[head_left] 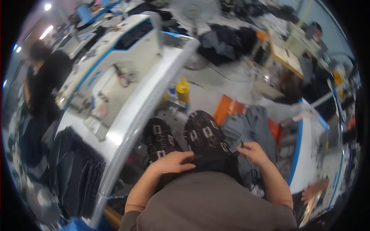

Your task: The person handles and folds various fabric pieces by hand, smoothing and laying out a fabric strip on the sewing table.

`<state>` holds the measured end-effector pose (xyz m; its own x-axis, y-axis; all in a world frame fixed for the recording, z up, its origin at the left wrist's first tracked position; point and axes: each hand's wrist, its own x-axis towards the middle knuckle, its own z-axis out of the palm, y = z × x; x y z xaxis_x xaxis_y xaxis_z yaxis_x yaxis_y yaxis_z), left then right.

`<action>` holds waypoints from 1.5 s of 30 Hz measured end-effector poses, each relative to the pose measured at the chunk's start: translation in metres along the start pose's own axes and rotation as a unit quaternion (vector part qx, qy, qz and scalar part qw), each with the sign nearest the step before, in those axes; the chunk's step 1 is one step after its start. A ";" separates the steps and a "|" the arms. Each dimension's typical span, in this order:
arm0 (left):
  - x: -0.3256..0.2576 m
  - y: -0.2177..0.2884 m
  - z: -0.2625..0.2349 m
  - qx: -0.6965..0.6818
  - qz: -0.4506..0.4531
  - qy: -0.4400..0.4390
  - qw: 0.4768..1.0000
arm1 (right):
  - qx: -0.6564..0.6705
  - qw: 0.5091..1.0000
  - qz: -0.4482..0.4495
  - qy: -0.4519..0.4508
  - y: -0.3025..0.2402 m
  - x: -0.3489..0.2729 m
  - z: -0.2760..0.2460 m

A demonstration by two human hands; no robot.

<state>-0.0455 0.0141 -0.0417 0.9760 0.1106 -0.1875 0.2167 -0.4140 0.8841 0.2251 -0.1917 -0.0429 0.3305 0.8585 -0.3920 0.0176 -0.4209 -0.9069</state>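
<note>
I am seated, and patterned dark trousers [200, 133] cover my knees. My left hand [173, 161] lies over my lap at the top of my left thigh, thumb and fingers apart, with nothing seen in it. Beside my right knee, my right hand [252, 151] is closed in a pinch. A small, thin black thing [242, 143] sticks up from its fingertips; blur hides its kind. Grey cloth [250, 125] hangs just beyond that hand, and dark cords [252, 173] dangle below it.
A white sewing machine [133, 46] with blue trim stands on a white table [129, 127] at left. Pink-handled scissors [122, 79] lie there. Dark fabric pieces [77, 173] hang at its near end. Beyond my knees are a yellow container [182, 90] and an orange object [227, 109]. Co-workers sit left and right.
</note>
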 end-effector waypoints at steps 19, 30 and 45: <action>-0.002 -0.043 -0.019 -0.254 -0.113 0.021 0.960 | -0.379 0.918 0.091 0.075 0.060 -0.018 -0.072; -0.010 -0.074 -0.014 -0.270 -0.155 0.140 0.940 | -0.539 0.829 0.104 0.112 0.062 0.090 -0.092; 0.032 0.044 -0.026 0.173 0.127 0.370 0.904 | 0.124 0.949 -0.015 -0.291 -0.062 0.137 0.083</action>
<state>-0.0055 0.0228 0.0024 0.7428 0.4924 0.4536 0.1055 -0.7551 0.6471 0.1910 -0.0235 -0.0531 -0.2444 0.9160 -0.3180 -0.2272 -0.3730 -0.8996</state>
